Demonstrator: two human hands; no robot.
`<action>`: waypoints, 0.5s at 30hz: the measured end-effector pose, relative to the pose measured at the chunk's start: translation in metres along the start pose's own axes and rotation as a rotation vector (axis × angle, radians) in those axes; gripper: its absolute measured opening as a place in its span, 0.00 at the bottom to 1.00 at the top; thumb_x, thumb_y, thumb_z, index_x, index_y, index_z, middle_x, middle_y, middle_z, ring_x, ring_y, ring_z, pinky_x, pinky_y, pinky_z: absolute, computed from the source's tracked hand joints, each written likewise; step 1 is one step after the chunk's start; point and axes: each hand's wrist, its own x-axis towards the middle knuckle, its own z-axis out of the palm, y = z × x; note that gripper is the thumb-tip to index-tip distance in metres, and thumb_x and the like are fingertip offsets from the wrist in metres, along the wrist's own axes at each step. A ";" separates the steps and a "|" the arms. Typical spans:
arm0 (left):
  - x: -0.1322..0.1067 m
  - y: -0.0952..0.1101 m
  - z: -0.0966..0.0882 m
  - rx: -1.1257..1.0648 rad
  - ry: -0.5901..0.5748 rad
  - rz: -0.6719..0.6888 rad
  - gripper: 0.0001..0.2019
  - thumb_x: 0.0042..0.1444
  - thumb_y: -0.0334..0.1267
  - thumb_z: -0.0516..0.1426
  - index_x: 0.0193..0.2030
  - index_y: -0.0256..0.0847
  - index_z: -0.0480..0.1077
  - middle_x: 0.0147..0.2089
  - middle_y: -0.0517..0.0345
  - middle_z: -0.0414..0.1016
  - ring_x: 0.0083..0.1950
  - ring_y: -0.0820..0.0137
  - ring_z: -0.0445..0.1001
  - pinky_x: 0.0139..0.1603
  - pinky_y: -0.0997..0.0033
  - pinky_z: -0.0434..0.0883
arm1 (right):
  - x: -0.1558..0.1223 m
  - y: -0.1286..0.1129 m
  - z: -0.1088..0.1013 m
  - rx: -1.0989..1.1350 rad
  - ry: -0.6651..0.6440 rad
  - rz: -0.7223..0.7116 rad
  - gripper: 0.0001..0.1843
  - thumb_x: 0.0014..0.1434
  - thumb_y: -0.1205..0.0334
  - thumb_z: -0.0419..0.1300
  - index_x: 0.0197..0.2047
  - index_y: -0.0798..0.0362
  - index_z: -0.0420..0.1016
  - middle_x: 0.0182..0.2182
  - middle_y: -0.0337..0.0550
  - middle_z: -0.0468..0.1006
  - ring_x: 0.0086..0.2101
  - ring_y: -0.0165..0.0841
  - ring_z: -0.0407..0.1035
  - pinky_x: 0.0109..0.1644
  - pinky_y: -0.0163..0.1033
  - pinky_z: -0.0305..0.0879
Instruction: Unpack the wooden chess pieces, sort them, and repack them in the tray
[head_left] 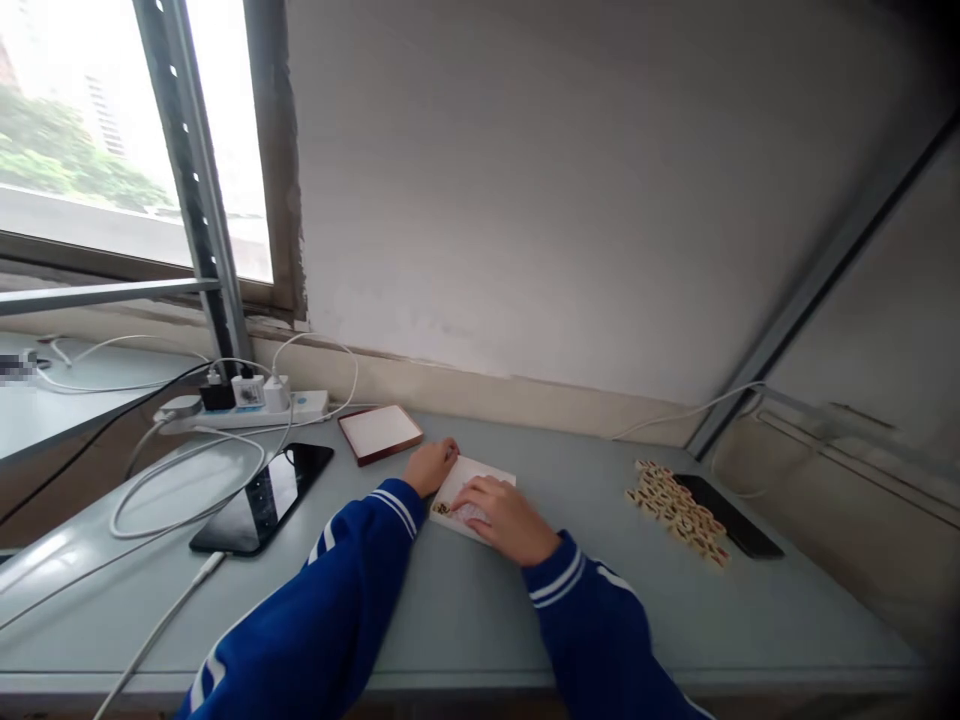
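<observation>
Touching white card (471, 498); left hand (430, 467), right hand (501, 518) (red-edged box (380, 434) near)

Left of left hand (430, 467): black smartphone (262, 498) on tabletop (465, 620), white charging cable (180, 500) looped next to it. Further back L, power strip (240, 412) w/ white & black chargers (247, 390) plugged in. Just ahead of hands, red-edged white-topped flat case (380, 433). Right of right hand (504, 518), pile of cream tiles w/ red marks (675, 515) against black phone (727, 512). Window (90, 130) far ahead L.
</observation>
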 end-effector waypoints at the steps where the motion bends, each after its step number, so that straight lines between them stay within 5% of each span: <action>1: 0.000 -0.001 0.001 0.010 0.015 0.007 0.15 0.59 0.43 0.42 0.43 0.42 0.66 0.36 0.53 0.73 0.38 0.66 0.71 0.37 0.71 0.63 | 0.012 0.000 0.008 0.000 -0.025 -0.015 0.14 0.50 0.72 0.55 0.40 0.49 0.70 0.40 0.39 0.71 0.45 0.31 0.62 0.50 0.37 0.56; 9: 0.003 -0.003 0.006 0.022 0.040 0.015 0.16 0.59 0.44 0.41 0.42 0.43 0.66 0.33 0.52 0.73 0.36 0.65 0.71 0.35 0.70 0.63 | 0.038 0.019 0.034 0.262 -0.016 -0.041 0.06 0.45 0.68 0.62 0.30 0.52 0.71 0.32 0.35 0.76 0.35 0.28 0.68 0.42 0.32 0.60; 15: 0.004 -0.006 0.005 -0.008 0.008 0.065 0.17 0.59 0.46 0.41 0.43 0.43 0.65 0.36 0.51 0.73 0.38 0.63 0.71 0.35 0.68 0.63 | 0.031 0.046 0.016 0.320 0.185 0.097 0.12 0.48 0.62 0.60 0.38 0.52 0.69 0.35 0.37 0.74 0.34 0.27 0.67 0.39 0.33 0.60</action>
